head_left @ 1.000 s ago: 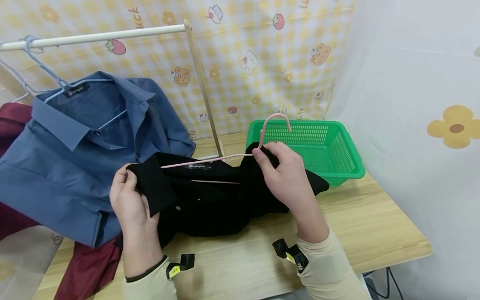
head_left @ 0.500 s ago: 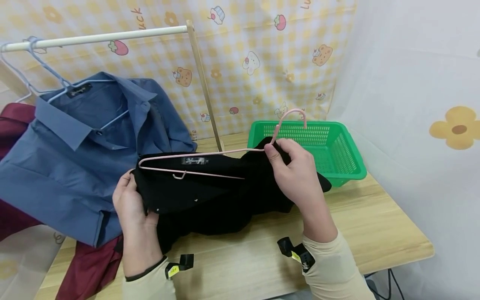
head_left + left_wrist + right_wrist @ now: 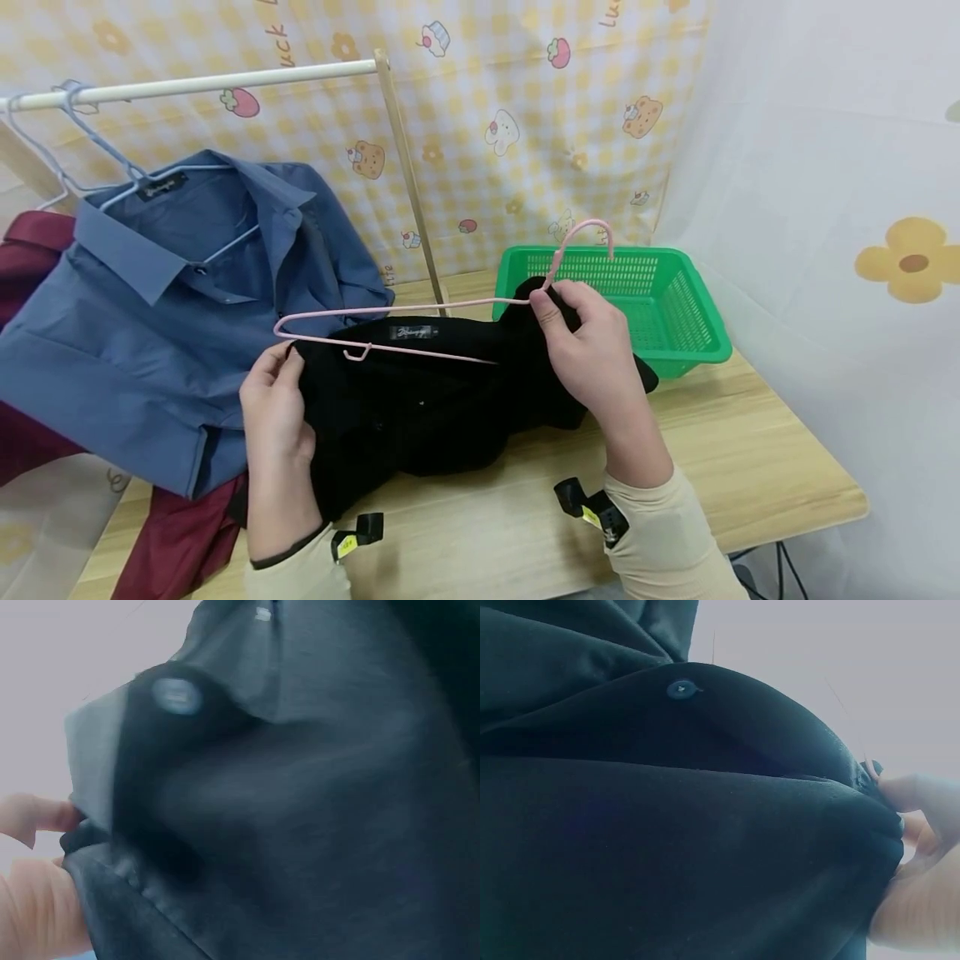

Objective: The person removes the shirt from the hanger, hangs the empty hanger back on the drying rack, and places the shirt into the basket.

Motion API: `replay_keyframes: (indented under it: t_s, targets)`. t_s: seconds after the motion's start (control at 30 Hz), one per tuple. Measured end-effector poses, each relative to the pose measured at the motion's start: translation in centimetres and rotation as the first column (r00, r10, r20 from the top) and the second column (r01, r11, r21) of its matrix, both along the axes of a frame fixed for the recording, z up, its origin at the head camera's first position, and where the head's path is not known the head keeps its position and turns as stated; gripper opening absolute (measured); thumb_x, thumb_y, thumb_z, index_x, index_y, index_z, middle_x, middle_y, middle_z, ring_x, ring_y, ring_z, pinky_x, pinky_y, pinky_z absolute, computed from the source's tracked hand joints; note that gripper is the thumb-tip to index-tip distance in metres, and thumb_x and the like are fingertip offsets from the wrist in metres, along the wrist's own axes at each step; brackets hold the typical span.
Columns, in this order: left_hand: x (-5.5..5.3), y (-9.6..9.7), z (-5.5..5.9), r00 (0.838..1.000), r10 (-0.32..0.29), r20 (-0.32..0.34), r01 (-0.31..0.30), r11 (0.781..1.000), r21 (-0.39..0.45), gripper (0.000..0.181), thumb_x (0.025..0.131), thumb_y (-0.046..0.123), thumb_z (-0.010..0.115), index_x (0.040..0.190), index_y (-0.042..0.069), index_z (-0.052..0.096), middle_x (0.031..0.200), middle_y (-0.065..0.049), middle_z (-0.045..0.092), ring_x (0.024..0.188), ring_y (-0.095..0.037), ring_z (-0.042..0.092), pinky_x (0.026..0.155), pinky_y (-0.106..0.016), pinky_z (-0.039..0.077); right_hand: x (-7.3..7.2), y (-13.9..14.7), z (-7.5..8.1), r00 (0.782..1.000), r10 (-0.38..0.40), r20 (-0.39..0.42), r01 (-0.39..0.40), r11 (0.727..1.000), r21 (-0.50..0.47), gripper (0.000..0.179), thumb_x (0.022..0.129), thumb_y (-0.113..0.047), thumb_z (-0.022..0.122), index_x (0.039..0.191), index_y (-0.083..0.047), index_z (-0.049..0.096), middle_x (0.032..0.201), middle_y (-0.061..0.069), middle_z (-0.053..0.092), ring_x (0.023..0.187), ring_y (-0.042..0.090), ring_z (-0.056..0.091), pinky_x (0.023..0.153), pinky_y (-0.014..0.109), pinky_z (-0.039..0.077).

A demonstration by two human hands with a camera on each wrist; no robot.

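Observation:
A black button shirt (image 3: 450, 425) is held up between both hands over the table. At its left neck edge, my left hand (image 3: 275, 408) pinches the cloth between thumb and fingers. My right hand (image 3: 592, 358) grips the shirt's right collar together with the neck of a pink hanger (image 3: 390, 310). The hanger's left end lies outside the collar, just above the left fingertips; its right part is hidden in the shirt. The hook points up. Both wrist views are filled by the dark cloth, with a button (image 3: 681, 689) showing in the right one.
A blue shirt (image 3: 150, 350) on a hanger hangs from the white rail (image 3: 225, 81) at left, with a maroon garment (image 3: 187, 542) behind and below it. A green basket (image 3: 693, 333) stands at the table's (image 3: 780, 467) back right.
The hanger's left end came out into view from the collar as my right hand shifted right. My left hand moved slightly right and regripped the neck edge; the collar now sits below the hanger.

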State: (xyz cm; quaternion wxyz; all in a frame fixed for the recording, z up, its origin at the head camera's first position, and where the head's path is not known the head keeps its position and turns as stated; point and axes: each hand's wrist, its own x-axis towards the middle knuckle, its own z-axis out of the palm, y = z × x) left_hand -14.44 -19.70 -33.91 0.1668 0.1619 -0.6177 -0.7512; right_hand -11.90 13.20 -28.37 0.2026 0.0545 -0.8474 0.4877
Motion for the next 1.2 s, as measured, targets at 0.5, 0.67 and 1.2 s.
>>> replay_keyframes:
  t_s: [0.5,0.67,1.2]
  targets:
    - [2.3,0.9,1.2,0.948,-0.068,-0.311,-0.109,0.848,-0.518,0.066,0.084,-0.021,0.053,0.141,0.01,0.063,0.14,-0.002,0.067,0.13,-0.009,0.057,0.12,-0.048,0.04,-0.2,-0.8,-0.9,1.0,0.025,-0.009,-0.024,0.999,0.039,0.03,0.109,-0.034,0.062,0.114,-0.009,0.077,0.111,0.012,0.071,0.11,0.03,0.065,0.098,0.051,0.052]
    - [2.7,1.7,2.3,0.791,-0.271,-0.548,-0.316,0.587,-0.745,0.037,0.09,0.005,0.076,0.127,0.004,0.075,0.13,-0.017,0.073,0.124,-0.031,0.06,0.114,-0.041,0.041,-0.4,-1.4,-1.1,0.997,0.065,-0.044,-0.06,0.992,0.106,0.025,0.107,-0.03,0.065,0.11,-0.009,0.078,0.097,0.01,0.067,0.094,0.028,0.061,0.085,0.043,0.049]
    - [2.4,3.1,1.7,0.744,-0.287,-0.603,-0.409,0.517,-0.751,0.008,0.082,0.004,0.088,0.086,0.007,0.082,0.062,-0.006,0.061,0.069,-0.017,0.047,0.097,-0.033,0.023,0.0,-1.5,-1.2,0.981,0.144,-0.128,-0.124,0.981,0.148,0.018,0.104,-0.025,0.069,0.111,-0.011,0.079,0.09,0.004,0.064,0.086,0.021,0.055,0.078,0.037,0.046]
